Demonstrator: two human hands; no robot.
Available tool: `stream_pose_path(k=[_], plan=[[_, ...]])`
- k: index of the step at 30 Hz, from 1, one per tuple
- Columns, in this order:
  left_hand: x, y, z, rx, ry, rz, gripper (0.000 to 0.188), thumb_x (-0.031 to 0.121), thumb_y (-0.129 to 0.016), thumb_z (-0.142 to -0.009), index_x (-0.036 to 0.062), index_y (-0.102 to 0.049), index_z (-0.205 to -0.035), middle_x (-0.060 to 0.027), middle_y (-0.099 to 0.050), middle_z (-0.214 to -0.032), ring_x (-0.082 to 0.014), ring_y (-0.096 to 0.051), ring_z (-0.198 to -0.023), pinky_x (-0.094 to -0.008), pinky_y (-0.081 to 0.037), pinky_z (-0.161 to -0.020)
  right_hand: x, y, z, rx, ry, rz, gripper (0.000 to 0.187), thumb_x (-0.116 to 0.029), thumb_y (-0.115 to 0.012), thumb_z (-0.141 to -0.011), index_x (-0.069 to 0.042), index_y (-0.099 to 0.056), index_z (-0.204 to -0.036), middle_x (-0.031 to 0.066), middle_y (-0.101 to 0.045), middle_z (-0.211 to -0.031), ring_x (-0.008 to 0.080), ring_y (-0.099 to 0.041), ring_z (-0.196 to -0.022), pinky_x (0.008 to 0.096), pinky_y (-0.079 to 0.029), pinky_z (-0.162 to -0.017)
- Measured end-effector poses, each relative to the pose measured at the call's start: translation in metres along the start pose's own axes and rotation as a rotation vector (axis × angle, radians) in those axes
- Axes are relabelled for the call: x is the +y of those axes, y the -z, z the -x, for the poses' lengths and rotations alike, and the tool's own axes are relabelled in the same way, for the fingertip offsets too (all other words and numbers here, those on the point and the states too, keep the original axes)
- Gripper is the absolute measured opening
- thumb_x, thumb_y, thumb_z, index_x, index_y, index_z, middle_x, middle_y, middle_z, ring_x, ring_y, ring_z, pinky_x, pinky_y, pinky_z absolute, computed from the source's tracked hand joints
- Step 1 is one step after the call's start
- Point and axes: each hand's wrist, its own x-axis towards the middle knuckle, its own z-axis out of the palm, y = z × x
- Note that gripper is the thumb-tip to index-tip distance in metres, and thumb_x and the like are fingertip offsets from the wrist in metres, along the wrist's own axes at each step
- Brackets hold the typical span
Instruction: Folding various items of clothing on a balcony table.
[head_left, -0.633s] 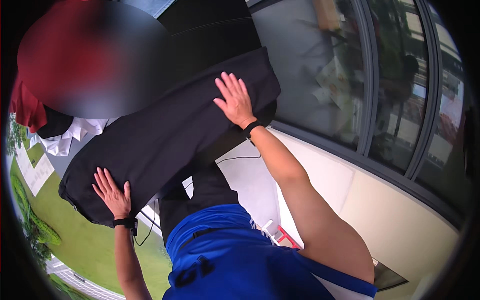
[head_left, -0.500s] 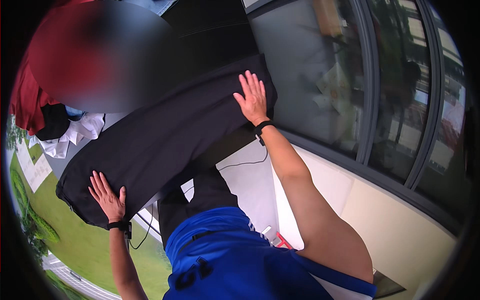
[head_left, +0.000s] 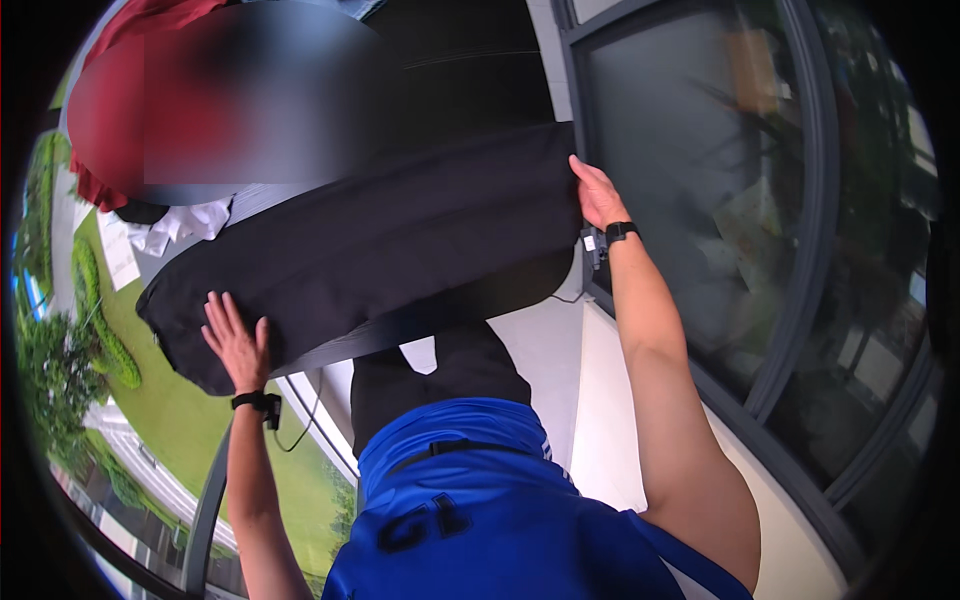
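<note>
A long black garment, perhaps folded trousers, lies flat across a table in front of me. My left hand rests flat on its left end, fingers spread and holding nothing. At the garment's right end, my right hand is turned on its side against the edge. Its fingers look stretched out, though some are hidden by the hand itself. Both wrists carry black bands with small devices.
White cloth and red cloth lie beyond the garment at the left. A blurred patch covers the upper left. Dark-framed glass panels rise close on my right. Grass shows far below at left.
My right hand has slid off the garment's top to its right end and turned on its side. My left hand stays flat on the left end. The view has shifted.
</note>
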Motion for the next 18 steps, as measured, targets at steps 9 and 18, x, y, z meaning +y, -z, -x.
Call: stream_pose_path(k=[9, 18], plan=[[0.126, -0.007, 0.029, -0.163, -0.073, 0.218, 0.079, 0.046, -0.063, -0.097, 0.0104, -0.034, -0.161, -0.0192, -0.021, -0.17, -0.0384, -0.02, -0.157, -0.0616, -0.012, -0.124, -0.015, 0.005, 0.013, 0.148, 0.019, 0.198, 0.057, -0.017, -0.078, -0.094, 0.01, -0.054, -0.137, 0.0156, -0.067, -0.129, 0.0221, -0.065, -0.117, 0.0345, -0.052, -0.103], [0.157, -0.003, 0.037, -0.148, -0.169, 0.351, 0.079, 0.054, -0.058, -0.098, 0.0146, -0.034, -0.162, -0.0167, -0.019, -0.171, -0.0353, -0.018, -0.158, -0.0621, -0.011, -0.124, -0.038, 0.062, 0.046, 0.192, 0.084, 0.108, 0.052, -0.019, -0.072, -0.099, 0.002, -0.052, -0.142, 0.0138, -0.063, -0.134, 0.0242, -0.064, -0.119, 0.0399, -0.053, -0.101]])
